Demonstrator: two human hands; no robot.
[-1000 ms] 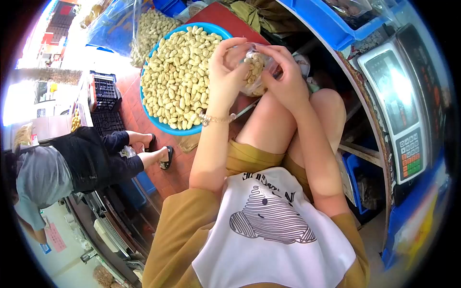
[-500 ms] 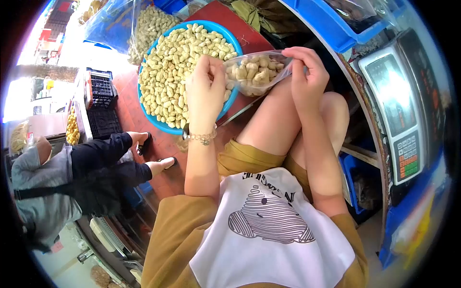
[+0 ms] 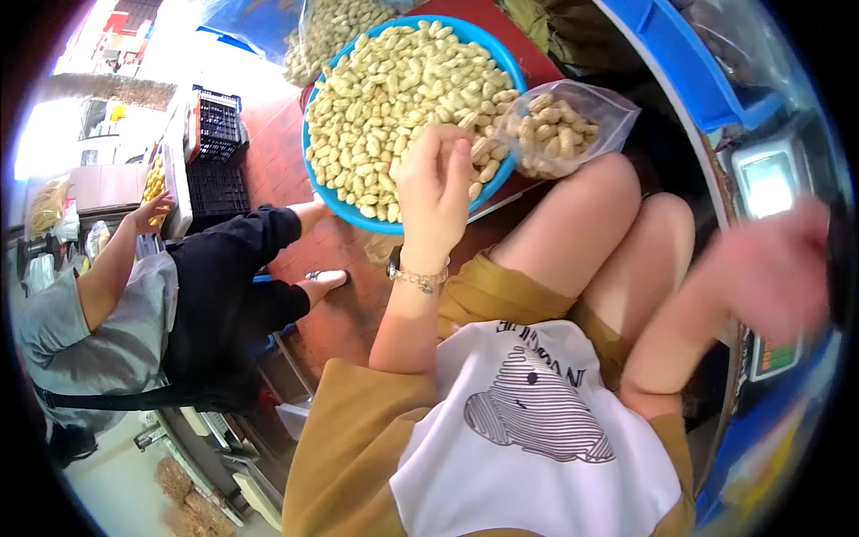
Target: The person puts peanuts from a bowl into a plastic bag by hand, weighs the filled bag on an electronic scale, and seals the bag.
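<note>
My left hand (image 3: 436, 183) is over the near part of a blue basin (image 3: 313, 161) heaped with unshelled peanuts (image 3: 394, 112). Its fingers are curled in toward the thumb, and whatever they hold, if anything, is hidden. Just right of it, a clear plastic bag (image 3: 613, 121) partly filled with peanuts lies against the basin's rim, near my knee. A gap shows between the bag and my left fingertips. Far to the right, my right hand (image 3: 774, 273) is smeared by motion in front of a digital scale (image 3: 763, 179); its fingers cannot be made out.
Another person (image 3: 107, 309) in a grey top stands at the left, one hand by a tray of small yellow items (image 3: 154, 183). Black crates (image 3: 217, 192) are stacked near them. A large clear bag of peanuts (image 3: 335, 31) sits behind the basin. A blue tray (image 3: 689, 63) lies upper right.
My right hand has left the plastic bag and swung right to the scale. The bag now rests by the basin, apart from my left hand. The view has shifted, and the other person has reached out.
</note>
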